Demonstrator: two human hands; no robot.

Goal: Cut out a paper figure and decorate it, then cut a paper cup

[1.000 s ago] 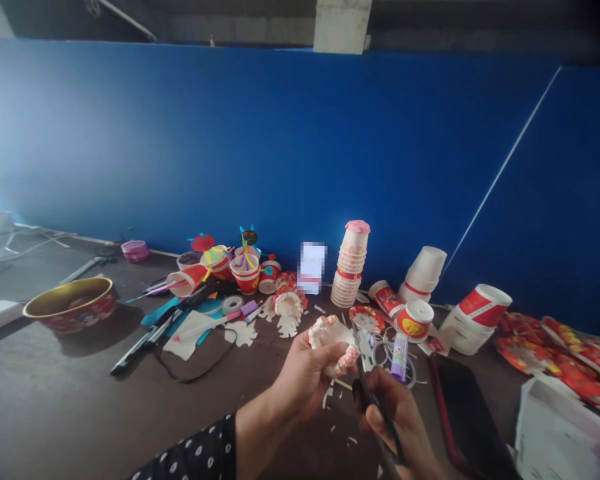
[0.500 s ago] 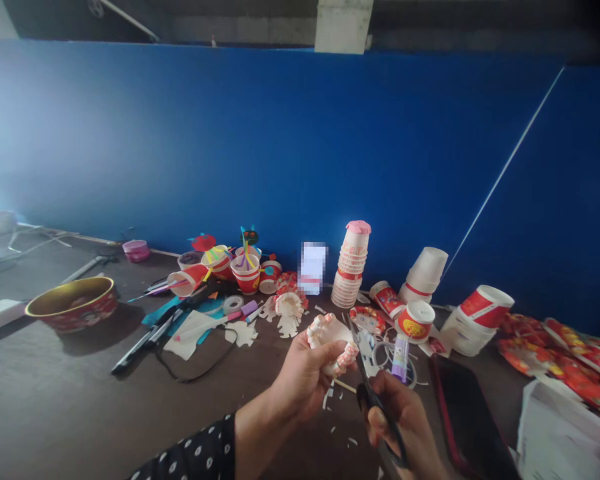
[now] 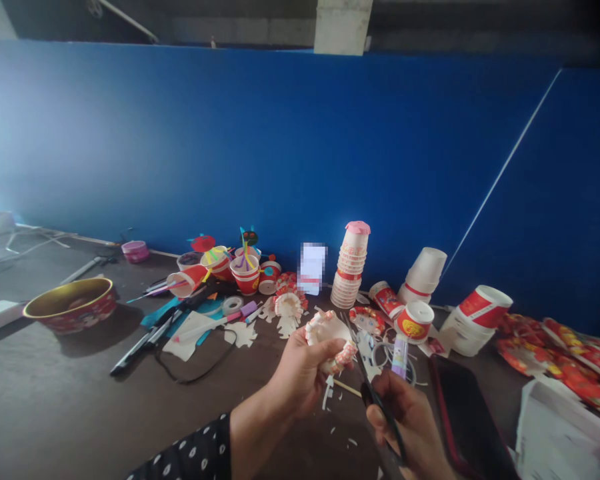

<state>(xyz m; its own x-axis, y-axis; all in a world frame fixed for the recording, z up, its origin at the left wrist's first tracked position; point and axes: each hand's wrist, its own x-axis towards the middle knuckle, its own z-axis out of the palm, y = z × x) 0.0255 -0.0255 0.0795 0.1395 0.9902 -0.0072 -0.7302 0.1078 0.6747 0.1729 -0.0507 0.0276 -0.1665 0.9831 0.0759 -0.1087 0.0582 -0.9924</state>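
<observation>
My left hand (image 3: 299, 375) pinches a cut paper cup (image 3: 333, 328) between thumb and fingers; its rim is snipped into strips that curl outward, white with red print. Black-handled scissors (image 3: 366, 375) are gripped in my right hand (image 3: 409, 415), blades pointing up and away, close to the right side of the cup. From this angle I cannot tell whether the blades touch it. Small white paper scraps (image 3: 351, 441) lie on the dark table below my hands, near a thin wooden stick (image 3: 347, 387).
Behind my hands stand a tall stack of paper cups (image 3: 349, 267) and a lit phone (image 3: 312, 268). Right are a purple glue stick (image 3: 400, 355), a dark phone (image 3: 473, 417) and more cups (image 3: 475, 320). A gold-rimmed bowl (image 3: 70, 310) and decorated cups (image 3: 246, 275) stand left.
The scissors and my right hand have shifted slightly right and down, away from the cup. My left hand keeps its hold, the cup moving only a little left.
</observation>
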